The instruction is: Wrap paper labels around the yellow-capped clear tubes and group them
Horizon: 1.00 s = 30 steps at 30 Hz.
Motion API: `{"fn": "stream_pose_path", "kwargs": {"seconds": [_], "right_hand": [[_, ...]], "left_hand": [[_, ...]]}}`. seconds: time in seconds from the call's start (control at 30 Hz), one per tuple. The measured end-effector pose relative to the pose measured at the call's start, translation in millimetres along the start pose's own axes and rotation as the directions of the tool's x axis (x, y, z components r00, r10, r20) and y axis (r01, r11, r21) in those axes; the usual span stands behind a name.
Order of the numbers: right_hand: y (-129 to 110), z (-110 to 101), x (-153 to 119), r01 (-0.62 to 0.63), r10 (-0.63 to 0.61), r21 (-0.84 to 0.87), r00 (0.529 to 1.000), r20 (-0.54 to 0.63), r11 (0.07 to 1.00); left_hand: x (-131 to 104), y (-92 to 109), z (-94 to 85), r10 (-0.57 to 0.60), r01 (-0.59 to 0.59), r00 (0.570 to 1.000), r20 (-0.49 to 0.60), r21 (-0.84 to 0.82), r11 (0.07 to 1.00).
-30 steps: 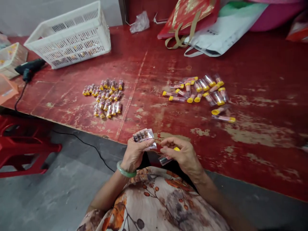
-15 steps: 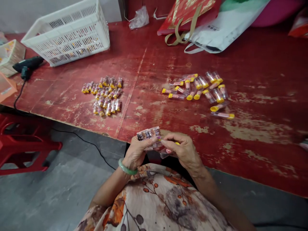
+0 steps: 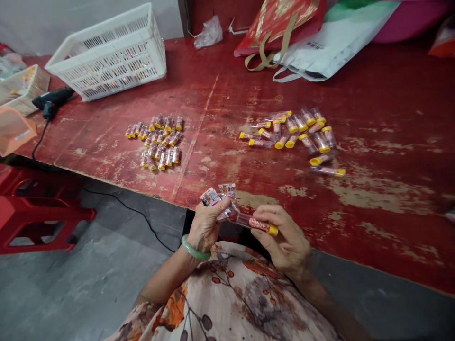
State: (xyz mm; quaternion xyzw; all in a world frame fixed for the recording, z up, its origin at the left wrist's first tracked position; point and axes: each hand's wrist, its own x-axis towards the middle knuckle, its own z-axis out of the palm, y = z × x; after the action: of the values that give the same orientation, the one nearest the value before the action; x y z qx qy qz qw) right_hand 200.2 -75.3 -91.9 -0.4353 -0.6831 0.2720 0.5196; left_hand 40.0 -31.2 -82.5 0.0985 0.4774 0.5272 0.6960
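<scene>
My left hand, with a green bangle at the wrist, pinches printed packets that fan out above its fingers near the table's front edge. My right hand grips a clear tube by its yellow-capped end. The tube lies nearly level, its clear end beside my left fingertips. Further back on the right lie several loose tubes with yellow caps. Several shorter filled tubes are grouped on the left part of the red table.
A white slotted crate stands at the back left, beside a black heat gun with a cord and a smaller basket. Bags lie at the back. Red stools stand on the floor at left.
My right hand has moved right, away from my left fingers, and the tube now shows level between its fingers. The packets in my left hand have spread apart.
</scene>
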Motion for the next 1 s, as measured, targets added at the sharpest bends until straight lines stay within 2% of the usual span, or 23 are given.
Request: {"fn": "stream_pose_path", "kwargs": {"seconds": [0.17,0.3,0.43,0.6,0.67,0.77,0.83,0.9,1.0], "right_hand": [[1.0,8.8,-2.0,0.131,-0.158,-0.2,0.979,-0.128,0.971],[2.9,15.1,-6.3,0.173,-0.263,-0.363,0.94,-0.215,0.915],[3.0,20.0,-7.5,0.187,-0.273,-0.361,0.941,-0.202,0.914],[0.3,25.5,-8.6,0.139,-0.243,-0.386,0.941,-0.236,0.912],[-0.1,26.5,-7.2,0.202,-0.316,-0.452,0.929,-0.192,0.869],[2.9,26.4,-2.0,0.332,-0.45,-0.588,0.891,-0.063,0.738],[5.0,26.1,0.8,0.323,-0.467,-0.636,0.882,-0.067,0.701],[6.5,25.9,1.8,0.281,-0.454,-0.649,0.884,-0.111,0.707],[9.1,24.9,0.8,0.308,-0.484,-0.689,0.872,-0.071,0.656]], "left_hand": [[-6.8,-3.0,4.8,-0.045,0.047,0.998,0.05,-0.038,0.998],[-7.2,-6.8,6.6,-0.082,0.083,0.997,0.012,-0.065,0.994],[-5.2,-10.3,5.7,-0.045,0.048,0.998,0.053,-0.076,0.996],[-6.2,-7.1,-0.8,-0.05,0.053,0.994,0.094,-0.026,0.998],[-3.4,-5.4,-2.6,-0.026,0.028,0.998,0.059,-0.031,0.999],[4.9,-4.9,-1.4,-0.022,0.022,1.0,0.02,-0.017,1.0],[8.1,-5.6,0.6,-0.032,0.032,0.999,0.032,0.001,0.999],[9.1,-6.2,1.4,-0.048,0.048,0.998,0.044,0.007,0.999],[10.8,-7.7,0.9,-0.096,0.095,0.994,0.049,0.026,0.995]]}}
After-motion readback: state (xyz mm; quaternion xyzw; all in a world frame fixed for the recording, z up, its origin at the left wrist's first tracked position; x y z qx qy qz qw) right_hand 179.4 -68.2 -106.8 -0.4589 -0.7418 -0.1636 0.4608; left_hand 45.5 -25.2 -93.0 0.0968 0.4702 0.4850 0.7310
